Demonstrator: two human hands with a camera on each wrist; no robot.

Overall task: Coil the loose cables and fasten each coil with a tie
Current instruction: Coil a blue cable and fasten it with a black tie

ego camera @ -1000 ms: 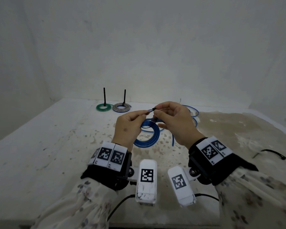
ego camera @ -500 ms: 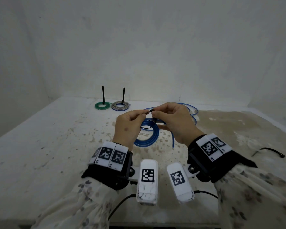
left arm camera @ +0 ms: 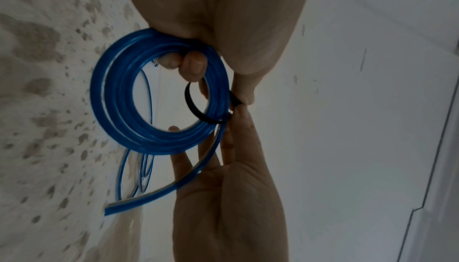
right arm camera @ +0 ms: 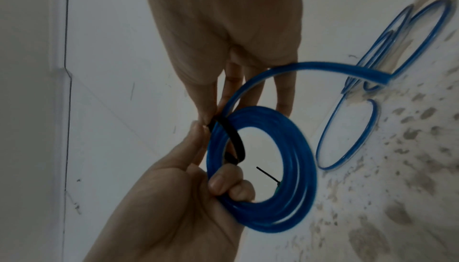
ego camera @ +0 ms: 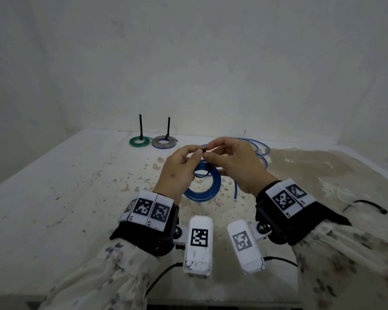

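Now closing the black tie (ego camera: pixel 202 173) round my blue coil (ego camera: pixel 207 190).

From the head view, my left hand (ego camera: pixel 179 173) and right hand (ego camera: pixel 235 166) pinch the tie's ends above the counter (ego camera: pixel 54 198); beyond the coil stand a green coil (ego camera: pixel 139 142) and a grey coil (ego camera: pixel 164 142), already tied. Left wrist: my curled fingers (left arm camera: pixel 191 64) hold the coil, tie loop slack. Right wrist: beyond the coil, loose blue cable (right arm camera: pixel 347 128) is left to do.

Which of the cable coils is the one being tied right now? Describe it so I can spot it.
Start at the stained white table, then look above its middle. The thick blue cable coil hangs between both hands. Unlike the green coil and grey coil lying far back, its black zip tie is a loose loop.
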